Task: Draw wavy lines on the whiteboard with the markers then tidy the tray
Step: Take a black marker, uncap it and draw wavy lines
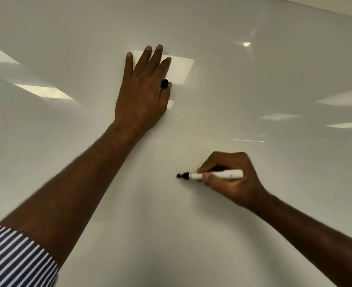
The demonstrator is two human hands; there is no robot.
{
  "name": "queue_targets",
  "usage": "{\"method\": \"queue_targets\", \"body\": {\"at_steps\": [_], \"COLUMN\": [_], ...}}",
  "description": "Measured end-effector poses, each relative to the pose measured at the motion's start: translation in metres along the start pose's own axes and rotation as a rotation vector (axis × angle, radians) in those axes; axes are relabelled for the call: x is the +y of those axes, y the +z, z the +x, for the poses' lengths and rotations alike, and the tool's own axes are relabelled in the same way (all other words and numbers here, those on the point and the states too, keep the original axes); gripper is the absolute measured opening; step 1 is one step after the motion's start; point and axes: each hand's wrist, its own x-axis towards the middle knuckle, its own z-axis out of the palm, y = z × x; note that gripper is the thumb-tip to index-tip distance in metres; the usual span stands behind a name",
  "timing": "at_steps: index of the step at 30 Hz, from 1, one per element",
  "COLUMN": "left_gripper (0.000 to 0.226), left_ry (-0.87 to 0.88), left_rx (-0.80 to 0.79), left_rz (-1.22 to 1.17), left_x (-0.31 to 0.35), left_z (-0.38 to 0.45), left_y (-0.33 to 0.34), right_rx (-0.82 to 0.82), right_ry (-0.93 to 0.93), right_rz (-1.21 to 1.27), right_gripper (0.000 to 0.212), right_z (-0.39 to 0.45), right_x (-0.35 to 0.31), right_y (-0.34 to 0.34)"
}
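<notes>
L hand (143, 94) flat on whiteboard (253, 83), fingers straight, black marker cap (164, 83) pinched betw thumb & index. R hand (231, 179) lower right, fingers curled round white marker (216, 175), uncapped, black tip pointing left at board. Striped sleeve (15, 259) bottom left. Tray not in view.

No readable text, label, brand, number or sign anywhere; marker (216, 175) barrel white, carries few tiny dark specks near rear end, too small and blurred to read; whiteboard (253, 90) surface bears no writing, only ceiling-light reflections; striped sleeve (15, 259) shows no lettering
</notes>
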Motion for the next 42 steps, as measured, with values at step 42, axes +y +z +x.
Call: {"method": "queue_targets", "body": {"at_steps": [42], "left_gripper": [0.051], "left_ry": [0.009], "left_rx": [-0.005], "left_rz": [-0.002], "left_x": [0.001], "left_z": [-0.003], "left_y": [0.000], "right_rx": [0.349], "right_ry": [-0.082], "right_rz": [-0.132], "right_gripper": [0.006], "right_z": [-0.016], "right_x": [0.005], "right_y": [0.008]}}
